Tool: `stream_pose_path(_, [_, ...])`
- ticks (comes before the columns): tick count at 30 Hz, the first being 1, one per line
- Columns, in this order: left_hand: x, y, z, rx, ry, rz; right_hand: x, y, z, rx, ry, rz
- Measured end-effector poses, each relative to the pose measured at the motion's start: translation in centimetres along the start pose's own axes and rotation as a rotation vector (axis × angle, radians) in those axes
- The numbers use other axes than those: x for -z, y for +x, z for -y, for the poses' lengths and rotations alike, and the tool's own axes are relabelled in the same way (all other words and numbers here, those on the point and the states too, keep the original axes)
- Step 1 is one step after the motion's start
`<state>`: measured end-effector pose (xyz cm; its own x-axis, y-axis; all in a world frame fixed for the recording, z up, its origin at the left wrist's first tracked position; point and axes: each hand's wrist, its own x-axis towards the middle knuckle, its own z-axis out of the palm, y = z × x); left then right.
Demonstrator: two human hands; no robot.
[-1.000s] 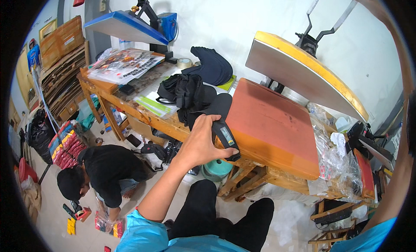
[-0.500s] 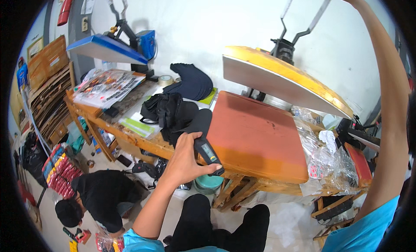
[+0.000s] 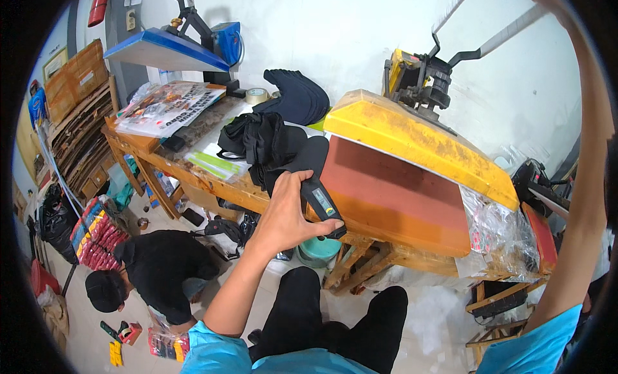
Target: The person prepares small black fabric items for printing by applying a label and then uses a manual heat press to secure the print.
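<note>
My left hand grips a black oblong handheld thing between thumb and fingers. It has a small pale rectangular window and a yellow-and-blue mark; its exact kind is unclear. It sits at the near left corner of the red-brown lower pad of a heat press. Above that pad the yellow upper plate hangs tilted, apart from it. My right arm is raised, and my right hand, partly cut off by the rim, is closed at the end of the press handle. Black caps lie left of the pad.
A blue heat press stands open at the far left, near printed sheets and a tape roll. Clear plastic wrapping lies right of the pad. On the floor at left a person in black bends over packed goods.
The yellow upper plate has come down and tilted, showing its top instead of its pale underside. My right hand has moved with the handle. My left hand still holds the black thing.
</note>
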<state>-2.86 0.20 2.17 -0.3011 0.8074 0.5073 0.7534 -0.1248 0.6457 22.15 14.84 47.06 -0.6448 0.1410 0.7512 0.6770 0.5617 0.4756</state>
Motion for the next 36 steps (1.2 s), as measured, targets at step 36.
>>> stream_pose_path(36, [-0.5, 0.6, -0.5, 0.041, -0.032, 0.070, -0.1, -16.8, 12.3, -0.146, 0.315, 0.251])
